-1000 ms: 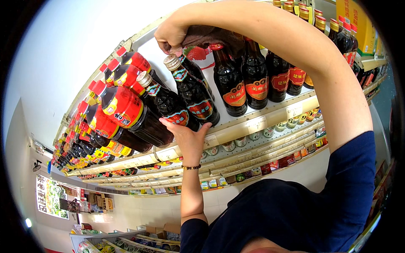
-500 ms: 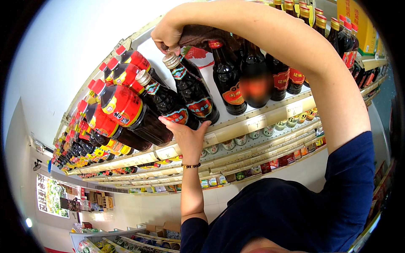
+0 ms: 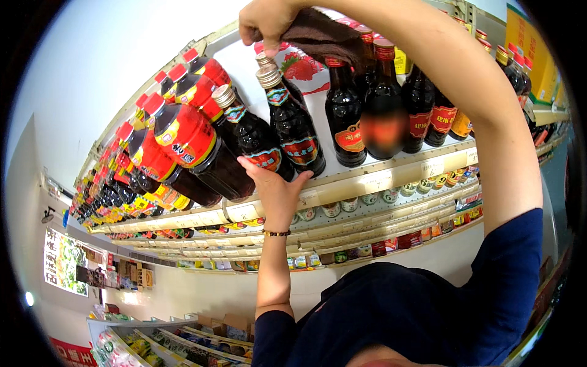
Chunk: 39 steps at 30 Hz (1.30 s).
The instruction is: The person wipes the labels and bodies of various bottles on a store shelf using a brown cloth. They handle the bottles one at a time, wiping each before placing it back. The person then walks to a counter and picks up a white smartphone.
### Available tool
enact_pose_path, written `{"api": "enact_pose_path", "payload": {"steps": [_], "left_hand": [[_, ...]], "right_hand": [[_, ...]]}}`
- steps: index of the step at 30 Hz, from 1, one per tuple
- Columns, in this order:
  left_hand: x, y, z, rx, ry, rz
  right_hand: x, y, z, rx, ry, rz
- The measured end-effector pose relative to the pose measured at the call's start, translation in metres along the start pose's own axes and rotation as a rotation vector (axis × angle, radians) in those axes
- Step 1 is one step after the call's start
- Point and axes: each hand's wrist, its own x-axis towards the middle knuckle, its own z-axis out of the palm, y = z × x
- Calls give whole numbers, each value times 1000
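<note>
My left hand (image 3: 278,188) is spread at the shelf's front edge, thumb and a finger apart against the lower parts of two dark glass bottles. One bottle (image 3: 298,131) has a silver cap and a red and blue label; the similar bottle (image 3: 252,137) to its left leans slightly. Above them, my right hand (image 3: 267,23) grips a dark brown cloth (image 3: 324,38), which trails right toward other bottle necks. Its fingertips are by the silver cap (image 3: 264,59) of a bottle standing behind; whether they touch is unclear.
Large red-labelled plastic bottles (image 3: 183,137) crowd the shelf on the left. Red-capped glass bottles (image 3: 347,122) stand to the right, under my right arm. A price-tag rail (image 3: 348,186) runs along the front edge, with lower shelves of jars and packets beneath it.
My right hand, still gripping the cloth, has moved back from the front bottle's cap toward the one behind. My left hand stays against the bottles. The whole view has shifted slightly.
</note>
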Motion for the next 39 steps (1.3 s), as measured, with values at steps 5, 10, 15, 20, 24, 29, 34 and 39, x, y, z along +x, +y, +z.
{"api": "enact_pose_path", "payload": {"steps": [5, 10, 15, 20, 24, 29, 34, 39], "left_hand": [[1, 2, 1, 89, 80, 73], [0, -3, -9, 63, 23, -12], [-1, 2, -5, -15, 36, -13], [-1, 1, -3, 6, 103, 4], [-3, -3, -2, -6, 102, -20], [-2, -2, -4, -27, 87, -34], [-2, -3, -5, 7, 99, -21], [-1, 0, -5, 31, 81, -24]], "right_hand": [[10, 10, 7, -32, 174, 50], [56, 10, 35, 47, 180, -50], [64, 20, 40, 274, -155, -16], [49, 11, 39, 227, -53, -68], [46, 5, 37, 184, -24, -61], [44, 7, 37, 110, -8, 7], [47, 6, 35, 106, -29, 31], [49, 12, 34, 193, -68, 18]]}}
